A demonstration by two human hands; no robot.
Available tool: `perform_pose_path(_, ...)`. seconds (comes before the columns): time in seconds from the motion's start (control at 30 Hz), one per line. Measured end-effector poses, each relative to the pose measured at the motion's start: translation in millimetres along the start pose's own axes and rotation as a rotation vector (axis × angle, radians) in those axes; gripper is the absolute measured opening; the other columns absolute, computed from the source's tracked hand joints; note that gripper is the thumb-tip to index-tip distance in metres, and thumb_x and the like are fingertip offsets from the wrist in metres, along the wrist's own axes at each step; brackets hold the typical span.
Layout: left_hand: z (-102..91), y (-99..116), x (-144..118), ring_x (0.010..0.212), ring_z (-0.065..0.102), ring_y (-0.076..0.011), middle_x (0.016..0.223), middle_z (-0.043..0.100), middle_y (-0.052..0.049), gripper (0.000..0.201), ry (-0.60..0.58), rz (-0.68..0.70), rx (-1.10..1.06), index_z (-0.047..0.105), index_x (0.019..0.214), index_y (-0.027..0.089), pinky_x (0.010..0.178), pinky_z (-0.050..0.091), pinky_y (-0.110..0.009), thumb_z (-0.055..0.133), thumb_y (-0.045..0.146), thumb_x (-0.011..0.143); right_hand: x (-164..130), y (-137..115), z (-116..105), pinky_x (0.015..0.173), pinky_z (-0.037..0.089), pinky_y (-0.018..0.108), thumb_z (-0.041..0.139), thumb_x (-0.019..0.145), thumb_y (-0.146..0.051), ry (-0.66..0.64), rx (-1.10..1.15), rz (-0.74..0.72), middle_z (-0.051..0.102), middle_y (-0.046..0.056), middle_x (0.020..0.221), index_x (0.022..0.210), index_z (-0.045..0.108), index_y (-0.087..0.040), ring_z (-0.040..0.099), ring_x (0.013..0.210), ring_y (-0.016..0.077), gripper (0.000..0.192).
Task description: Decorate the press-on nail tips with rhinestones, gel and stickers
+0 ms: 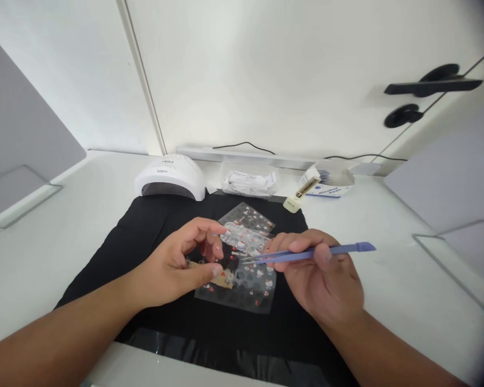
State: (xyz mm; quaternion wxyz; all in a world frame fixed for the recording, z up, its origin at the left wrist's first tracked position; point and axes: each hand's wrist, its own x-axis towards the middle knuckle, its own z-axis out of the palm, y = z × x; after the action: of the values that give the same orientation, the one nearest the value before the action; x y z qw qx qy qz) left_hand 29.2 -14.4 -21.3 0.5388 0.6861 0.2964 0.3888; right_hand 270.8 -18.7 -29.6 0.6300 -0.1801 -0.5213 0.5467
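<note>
Several sticker sheets (262,301) overlapped on the black mat (234,337) | your right hand (322,277) pinched the tweezers (284,256) mid-shaft | your left hand (165,269) stood part-open, thumb clear of fingers, no hold visible | risk — with nothing seen pinning them, the sheets could have slid had the tweezers snagged an edge

A white desk (367,231) stands against a white door (266,70) with a black lever handle (433,86) and, below it, a round black fitting (402,116). Grey panels (24,107) flank both sides; a thin black cable (246,143) trails behind. Soft light falls evenly.
</note>
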Motion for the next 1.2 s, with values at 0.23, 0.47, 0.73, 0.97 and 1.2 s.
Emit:
perform_pose_path(0.23,3.0,4.1,0.8,0.079,0.055,-0.0112,0.096,0.058,-0.003,0.037,-0.021,-0.006,0.004,0.058,0.120,0.027,0.054,0.055,-0.013,0.070,0.016,0.087,0.8,1.1,-1.0,0.066,0.053,0.037,0.055,0.097,-0.040,0.023,-0.028,0.000,0.071,0.003,0.065,0.090,0.076,-0.024,0.067,0.067,0.0205,0.027)
perform_pose_path(0.47,3.0,4.1,0.0,0.076,0.057,-0.0101,0.093,0.063,-0.003,0.033,-0.016,0.029,0.094,0.061,0.116,0.024,0.056,0.049,-0.014,0.070,0.014,0.086,0.7,0.6,-0.4,0.065,0.053,0.037,0.054,0.097,-0.042,0.026,-0.051,-0.021,0.071,0.003,0.064,0.089,0.075,-0.025,0.066,0.065,0.0199,0.028)
perform_pose_path(0.73,3.2,4.3,-1.5,0.075,0.056,-0.0083,0.095,0.062,0.000,0.039,-0.017,0.036,0.105,0.059,0.120,0.032,0.058,0.048,-0.013,0.071,0.016,0.087,0.3,2.7,0.1,0.068,0.055,0.038,0.053,0.098,-0.040,0.039,-0.070,-0.037,0.072,0.002,0.067,0.092,0.075,-0.025,0.068,0.068,0.0197,0.028)
perform_pose_path(0.97,0.1,0.9,0.4,0.078,0.058,-0.0092,0.099,0.063,-0.002,0.045,0.024,0.093,0.092,0.054,0.129,0.032,0.070,0.052,-0.018,0.068,0.015,0.089,0.6,2.1,0.6,0.070,0.057,0.040,0.054,0.097,-0.043,0.059,-0.087,-0.043,0.072,0.002,0.067,0.090,0.075,-0.026,0.069,0.072,0.0211,0.028)
perform_pose_path(1.2,0.0,-0.3,0.6,0.078,0.058,-0.0103,0.101,0.063,-0.004,0.047,0.040,0.101,0.122,0.052,0.130,0.028,0.070,0.053,-0.019,0.069,0.014,0.088,1.0,2.9,0.4,0.069,0.057,0.040,0.054,0.097,-0.043,0.078,-0.094,-0.061,0.072,0.002,0.068,0.090,0.075,-0.026,0.069,0.071,0.0210,0.027)
